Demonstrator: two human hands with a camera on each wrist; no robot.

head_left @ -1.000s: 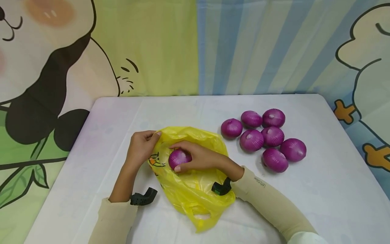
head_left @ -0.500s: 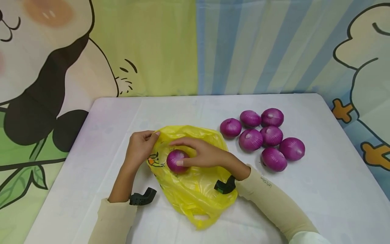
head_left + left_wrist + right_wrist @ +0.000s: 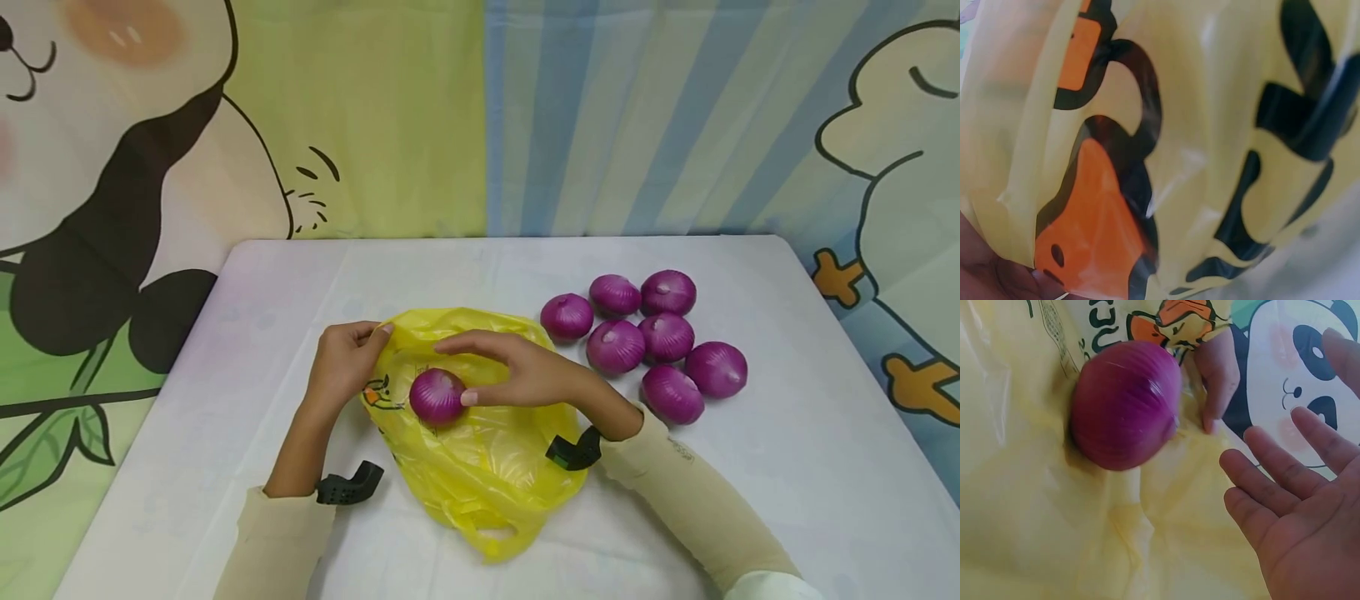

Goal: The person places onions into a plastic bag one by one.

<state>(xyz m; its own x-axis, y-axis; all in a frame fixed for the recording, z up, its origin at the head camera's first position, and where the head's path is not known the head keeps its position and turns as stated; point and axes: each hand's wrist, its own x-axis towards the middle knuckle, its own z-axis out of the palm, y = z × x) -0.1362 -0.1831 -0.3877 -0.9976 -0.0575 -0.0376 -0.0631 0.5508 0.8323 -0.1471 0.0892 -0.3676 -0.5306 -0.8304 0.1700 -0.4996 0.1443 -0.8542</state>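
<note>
A purple onion [image 3: 437,397] rests on the yellow plastic bag [image 3: 495,467], near its printed upper left part; the right wrist view shows the same onion [image 3: 1125,406] against the yellow plastic. My left hand [image 3: 347,362] pinches the bag's upper left edge between thumb and fingers. The bag's printed side [image 3: 1191,125] fills most of the left wrist view. Over the bag, just right of the onion, my right hand [image 3: 517,371] has its fingers spread and holds nothing. In the right wrist view a gap shows between these fingers [image 3: 1272,497] and the onion.
Several more purple onions [image 3: 615,347] lie in a cluster on the white table [image 3: 285,283], right of the bag. A cartoon-printed backdrop [image 3: 375,125] stands behind the table. Each wrist carries a black camera mount [image 3: 350,485].
My right hand has let go of the onion and drawn back to the right, its fingers opening. The onion stays on the bag. My left hand keeps its pinch on the bag's edge.
</note>
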